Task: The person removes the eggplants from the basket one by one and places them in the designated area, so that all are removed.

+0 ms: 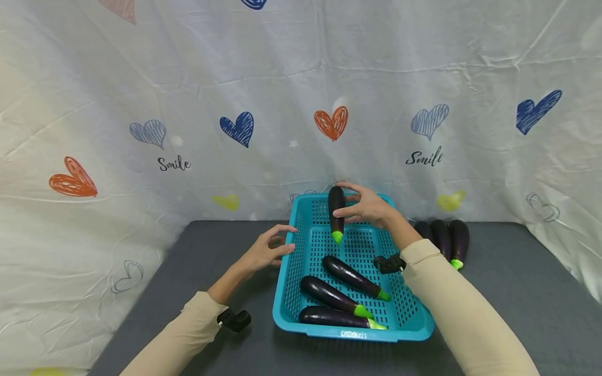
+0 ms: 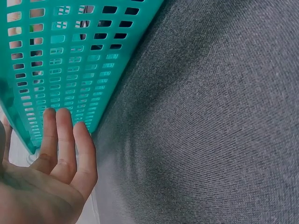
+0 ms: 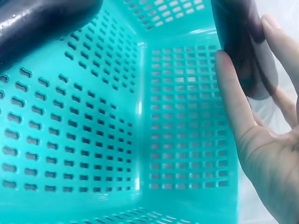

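Observation:
My right hand grips a dark purple eggplant between thumb and fingers, over the far end of a blue plastic basket. Its green stem end points down and towards me. The right wrist view shows the thumb and fingers on either side of this eggplant. At the basket's left wall, my left hand has its fingers spread and loosely bent. In the left wrist view, the fingertips of that hand are close to the perforated side; whether they touch it I cannot tell. Several eggplants lie in the basket's near half.
To the right of the basket, a few more eggplants lie side by side on the dark grey table, partly behind my right forearm. A pale curtain with printed hearts hangs behind the table's far edge.

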A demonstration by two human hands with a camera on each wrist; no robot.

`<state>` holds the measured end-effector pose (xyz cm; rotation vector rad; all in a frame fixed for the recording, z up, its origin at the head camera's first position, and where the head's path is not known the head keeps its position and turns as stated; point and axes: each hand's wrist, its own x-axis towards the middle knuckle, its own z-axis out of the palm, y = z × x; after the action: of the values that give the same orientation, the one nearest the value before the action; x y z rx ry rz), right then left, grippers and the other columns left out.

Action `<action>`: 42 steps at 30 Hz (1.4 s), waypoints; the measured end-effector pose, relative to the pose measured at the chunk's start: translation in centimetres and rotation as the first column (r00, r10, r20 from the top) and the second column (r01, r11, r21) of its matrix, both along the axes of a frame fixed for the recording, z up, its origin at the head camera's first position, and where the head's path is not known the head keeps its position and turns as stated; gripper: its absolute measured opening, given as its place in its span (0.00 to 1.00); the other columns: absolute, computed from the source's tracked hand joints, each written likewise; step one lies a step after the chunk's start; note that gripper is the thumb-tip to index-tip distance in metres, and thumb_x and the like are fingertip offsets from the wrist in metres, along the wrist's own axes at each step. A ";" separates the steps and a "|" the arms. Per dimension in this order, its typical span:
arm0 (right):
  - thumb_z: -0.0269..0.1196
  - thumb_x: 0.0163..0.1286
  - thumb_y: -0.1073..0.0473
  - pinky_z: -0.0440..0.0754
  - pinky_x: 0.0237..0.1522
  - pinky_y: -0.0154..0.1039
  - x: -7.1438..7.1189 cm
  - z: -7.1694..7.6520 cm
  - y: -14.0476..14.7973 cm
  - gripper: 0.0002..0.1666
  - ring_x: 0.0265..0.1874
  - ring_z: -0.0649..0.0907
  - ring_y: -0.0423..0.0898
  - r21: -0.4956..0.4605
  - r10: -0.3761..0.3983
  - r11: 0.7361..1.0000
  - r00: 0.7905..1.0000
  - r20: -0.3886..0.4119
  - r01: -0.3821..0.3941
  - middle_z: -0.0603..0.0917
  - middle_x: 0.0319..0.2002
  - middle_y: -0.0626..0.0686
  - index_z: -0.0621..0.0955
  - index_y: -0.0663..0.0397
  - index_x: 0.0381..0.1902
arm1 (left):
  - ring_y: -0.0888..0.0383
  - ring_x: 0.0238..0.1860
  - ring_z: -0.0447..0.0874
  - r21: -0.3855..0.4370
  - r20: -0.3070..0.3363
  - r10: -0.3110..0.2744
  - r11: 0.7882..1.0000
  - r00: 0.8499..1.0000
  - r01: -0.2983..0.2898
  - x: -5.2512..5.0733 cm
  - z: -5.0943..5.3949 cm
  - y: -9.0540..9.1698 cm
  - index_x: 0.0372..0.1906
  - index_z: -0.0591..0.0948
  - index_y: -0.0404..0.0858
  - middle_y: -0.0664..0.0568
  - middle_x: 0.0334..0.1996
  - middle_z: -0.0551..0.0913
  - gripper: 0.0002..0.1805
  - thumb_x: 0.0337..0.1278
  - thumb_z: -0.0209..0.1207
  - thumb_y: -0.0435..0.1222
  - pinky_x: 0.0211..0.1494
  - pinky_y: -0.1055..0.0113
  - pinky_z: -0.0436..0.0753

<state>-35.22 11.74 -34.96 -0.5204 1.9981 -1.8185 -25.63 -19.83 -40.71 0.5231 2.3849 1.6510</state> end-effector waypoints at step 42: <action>0.71 0.67 0.67 0.81 0.53 0.58 2.1 4.7 7.0 0.53 0.60 0.77 0.63 0.018 -0.102 0.994 0.991 -0.092 0.104 0.57 0.74 0.69 0.55 0.46 0.82 | 0.42 0.62 0.75 0.004 -0.008 0.005 1.000 1.000 -0.005 -0.1 -0.1 -0.1 0.71 0.72 0.49 0.37 0.67 0.70 0.26 0.72 0.62 0.42 0.51 0.45 0.83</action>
<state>-33.17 18.79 -30.28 -0.5098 2.1403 -1.8612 -25.74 -19.96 -40.85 0.5257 2.3918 1.6589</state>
